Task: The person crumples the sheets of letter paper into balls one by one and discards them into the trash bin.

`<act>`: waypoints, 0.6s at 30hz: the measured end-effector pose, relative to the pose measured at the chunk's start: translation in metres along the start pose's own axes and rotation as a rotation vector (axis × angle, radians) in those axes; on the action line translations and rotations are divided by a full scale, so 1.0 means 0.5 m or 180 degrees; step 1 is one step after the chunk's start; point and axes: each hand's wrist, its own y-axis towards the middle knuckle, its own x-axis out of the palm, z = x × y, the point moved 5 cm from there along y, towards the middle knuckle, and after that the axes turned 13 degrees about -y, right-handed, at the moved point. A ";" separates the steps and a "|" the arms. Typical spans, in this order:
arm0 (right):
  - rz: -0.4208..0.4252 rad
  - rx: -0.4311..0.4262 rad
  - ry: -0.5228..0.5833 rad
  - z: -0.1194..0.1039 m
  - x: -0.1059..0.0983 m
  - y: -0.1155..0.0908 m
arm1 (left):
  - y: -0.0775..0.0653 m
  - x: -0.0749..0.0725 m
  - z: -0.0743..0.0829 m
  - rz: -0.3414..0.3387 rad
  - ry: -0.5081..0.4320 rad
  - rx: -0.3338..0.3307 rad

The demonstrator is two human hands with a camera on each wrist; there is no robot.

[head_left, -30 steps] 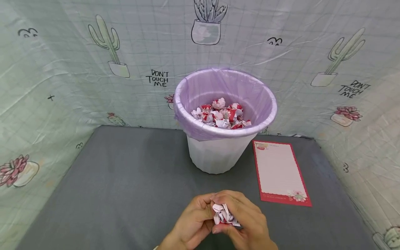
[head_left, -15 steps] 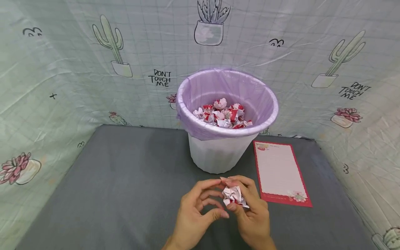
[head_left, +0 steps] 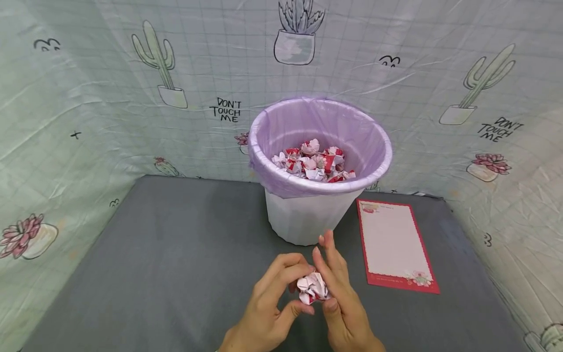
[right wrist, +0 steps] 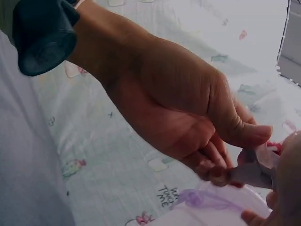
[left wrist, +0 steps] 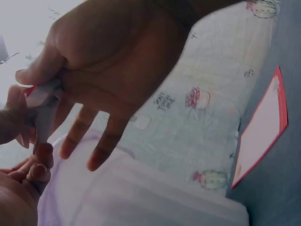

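Note:
A crumpled paper ball (head_left: 313,287), white with red bits, sits between both hands in front of the bin. My left hand (head_left: 259,303) curls its fingers and thumb around one side of it. Against the other side lies my right hand (head_left: 347,308), its fingers straight and pointing up toward the bin. In the left wrist view the right hand (left wrist: 108,61) shows spread, straight fingers, with the paper ball (left wrist: 43,110) by its thumb. The right wrist view shows the left hand (right wrist: 174,99) pinching the ball (right wrist: 254,172), part of which is hidden by the right hand (right wrist: 292,179).
Behind the hands stands a white bin (head_left: 303,220) with a purple liner (head_left: 259,142), holding several crumpled paper balls (head_left: 310,161). Right of it, a red-bordered sheet of paper (head_left: 393,242) lies flat on the grey table (head_left: 184,259). Patterned cloth (head_left: 352,63) hangs around the table.
Both hands first cupped the paper ball together. The left hand then loosened while the right held it. Now the left grips it again, and the right fingers have straightened.

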 end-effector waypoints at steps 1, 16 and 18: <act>-0.0041 0.0000 -0.0023 0.001 0.000 -0.002 | -0.001 0.000 -0.001 -0.0054 -0.0023 -0.0010; -0.0379 0.0201 0.0156 0.018 0.007 -0.026 | -0.038 0.015 -0.029 -0.0675 -0.0171 -0.0513; -0.0382 0.0235 0.0095 0.020 0.007 -0.029 | -0.041 0.018 -0.032 -0.0710 -0.0192 -0.0555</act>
